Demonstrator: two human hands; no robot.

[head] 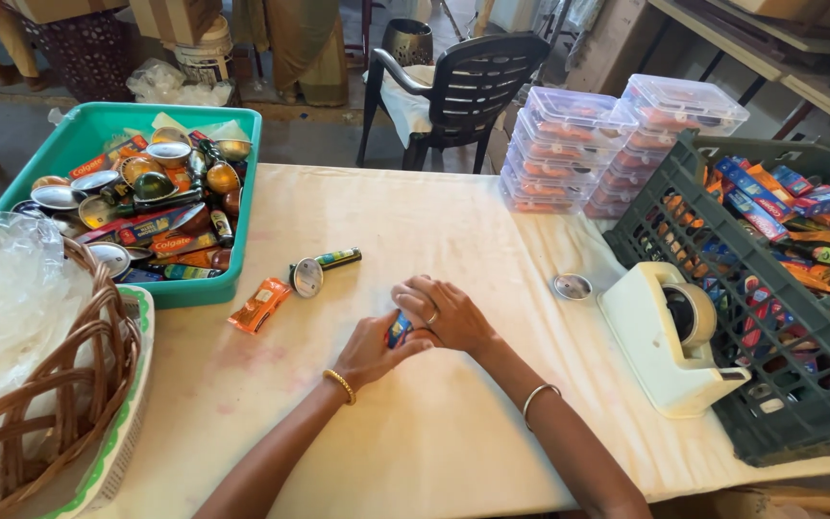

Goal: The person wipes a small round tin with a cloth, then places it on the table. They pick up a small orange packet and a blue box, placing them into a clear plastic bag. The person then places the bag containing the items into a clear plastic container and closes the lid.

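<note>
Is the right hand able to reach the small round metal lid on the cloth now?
Probably yes: the right hand lies near the round metal lid, with only bare cloth between, though it now holds a small blue item.

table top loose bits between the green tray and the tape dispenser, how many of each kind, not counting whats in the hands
orange sachet: 1
small tube with a round disc: 1
round metal lid: 1
total: 3

Both hands meet mid-surface (pixel 453 423), left hand (pixel 369 351) and right hand (pixel 444 315) in a shared grip on a small blue packet (pixel 398 330). Orange sachet (pixel 259 305) sits just left of it, tape dispenser (pixel 670 336) off right.
</note>
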